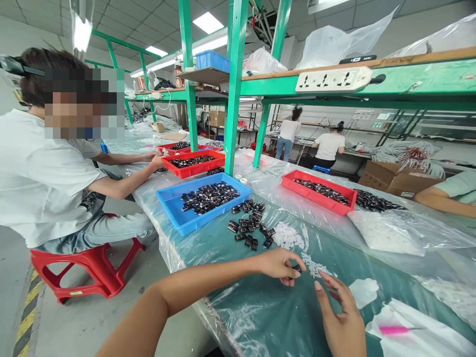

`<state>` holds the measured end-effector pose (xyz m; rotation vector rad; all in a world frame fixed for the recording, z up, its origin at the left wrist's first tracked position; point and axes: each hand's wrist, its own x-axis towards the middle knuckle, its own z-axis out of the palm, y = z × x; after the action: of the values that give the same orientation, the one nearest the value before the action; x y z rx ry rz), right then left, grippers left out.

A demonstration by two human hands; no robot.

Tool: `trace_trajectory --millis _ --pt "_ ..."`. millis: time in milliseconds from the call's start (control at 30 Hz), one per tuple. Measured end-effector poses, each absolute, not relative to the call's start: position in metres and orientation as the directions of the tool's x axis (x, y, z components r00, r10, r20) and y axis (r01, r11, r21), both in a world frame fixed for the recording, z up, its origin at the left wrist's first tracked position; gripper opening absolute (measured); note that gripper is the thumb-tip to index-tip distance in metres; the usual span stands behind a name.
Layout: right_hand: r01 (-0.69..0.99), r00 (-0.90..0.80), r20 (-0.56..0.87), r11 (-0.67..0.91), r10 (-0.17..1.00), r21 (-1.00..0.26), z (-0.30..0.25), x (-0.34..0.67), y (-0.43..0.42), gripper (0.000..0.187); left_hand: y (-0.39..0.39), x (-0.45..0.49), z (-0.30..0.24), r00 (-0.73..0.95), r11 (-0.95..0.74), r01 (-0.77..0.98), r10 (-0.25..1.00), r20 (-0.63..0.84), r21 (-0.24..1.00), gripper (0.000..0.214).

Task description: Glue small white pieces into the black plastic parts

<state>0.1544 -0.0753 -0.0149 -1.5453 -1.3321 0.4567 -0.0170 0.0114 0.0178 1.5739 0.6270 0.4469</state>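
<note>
My left hand (280, 265) is closed around a small black part (297, 268), held between thumb and fingers just above the table. To its right, my right hand (342, 310) has its thumb and index finger a little apart, and I see nothing between them. Its fingertips are beside a scatter of tiny white pieces (314, 265). Behind these is a pile of larger white pieces (288, 235). A loose group of black parts with shiny bands (249, 223) lies beyond my left forearm, next to a blue tray (171, 220) holding many more.
A red tray (316, 191) of dark parts and a clear bag of white pieces (386, 233) lie farther right. A pink-handled tool (394, 329) rests on white sheeting. Green shelf posts (234, 99) rise from the table. At left, a person on a red stool (78, 272) works by another red tray (186, 171).
</note>
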Motion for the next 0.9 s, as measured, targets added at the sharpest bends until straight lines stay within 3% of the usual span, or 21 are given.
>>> trace_trajectory --millis 167,300,433,600,733,900 --pt "0.499 0.287 0.301 0.126 0.909 -0.857 -0.018 0.159 -0.075 0.039 0.016 -0.057 0.042 0.606 -0.131 0.235 0.795 -0.039 0.963 0.048" --pt "0.477 0.241 0.302 0.158 0.922 -0.864 -0.018 0.156 -0.076 0.039 0.040 -0.107 0.066 0.304 -0.185 0.469 0.952 0.039 0.864 0.043" --pt "0.462 0.197 0.307 0.189 0.931 -0.867 -0.017 0.151 -0.078 0.038 0.074 -0.162 0.093 0.032 -0.120 0.640 0.991 0.131 0.759 0.043" --pt "0.474 0.163 0.307 0.199 0.938 -0.858 -0.020 0.151 -0.076 0.035 0.095 -0.206 0.113 -0.228 0.070 0.832 0.948 0.223 0.550 0.057" --pt "0.475 0.128 0.299 0.206 0.945 -0.855 -0.023 0.153 -0.075 0.034 0.094 -0.199 0.106 -0.197 0.065 0.916 0.932 0.304 0.396 0.049" --pt "0.484 0.086 0.306 0.229 0.948 -0.845 -0.022 0.152 -0.075 0.033 0.098 -0.155 0.075 0.042 -0.109 0.966 0.961 0.272 0.236 0.030"
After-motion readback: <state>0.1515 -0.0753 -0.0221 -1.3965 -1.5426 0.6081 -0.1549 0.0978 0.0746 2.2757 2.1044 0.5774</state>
